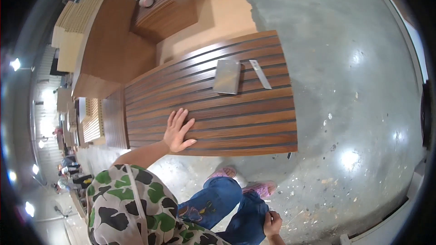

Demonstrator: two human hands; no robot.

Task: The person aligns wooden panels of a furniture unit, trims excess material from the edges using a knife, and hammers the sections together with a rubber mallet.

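1. Ribbed brown box (168, 23): stands at the far left, just beside a tan sheet.
2. Mallet-like tool (146, 2): rests on top of that box, with a round pinkish head and a dark handle.
3. Tan sheet (229, 7): lies at the far side, ragged along its right edge.
4. Pale board stack (84, 16): stands at the far left.
5. Co-workers (68, 182): appear small and indistinct at the left.
6. Lamps (29, 208): glow along the left.
7. Grey floor (336, 81): stretches away to the right, glossy, flecked with pale spots.
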